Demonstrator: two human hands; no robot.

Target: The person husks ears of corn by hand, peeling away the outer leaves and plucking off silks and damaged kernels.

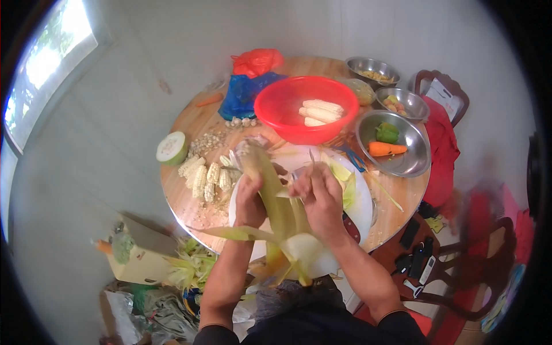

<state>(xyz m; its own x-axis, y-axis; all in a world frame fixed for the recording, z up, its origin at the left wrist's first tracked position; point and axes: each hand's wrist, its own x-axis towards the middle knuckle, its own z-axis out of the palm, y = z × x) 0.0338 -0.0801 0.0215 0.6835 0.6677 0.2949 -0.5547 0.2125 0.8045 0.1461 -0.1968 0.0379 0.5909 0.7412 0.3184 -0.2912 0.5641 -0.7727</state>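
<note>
My left hand (251, 201) is wrapped round a partly husked ear of corn (268, 181) above the round table. Pale green husk (303, 250) hangs from its lower end towards my lap. Beside it, my right hand (319, 198) has its fingers pinched together on a strip of husk, partly hidden by the fingers. Under both hands lies a white board (362, 201) with loose husk leaves (348, 190) and a knife with a dark red handle (351, 226). Behind the hands, a red basin (276, 118) holds several peeled corn cobs (322, 110).
Corn pieces (199, 179) and a cut green gourd (172, 148) lie at the left. Steel bowls (417, 158) stand at the right, one holding a carrot (387, 149) and green pepper (387, 133). Husks (194, 265) fill the floor beside a box (138, 256); a chair (477, 270) stands right.
</note>
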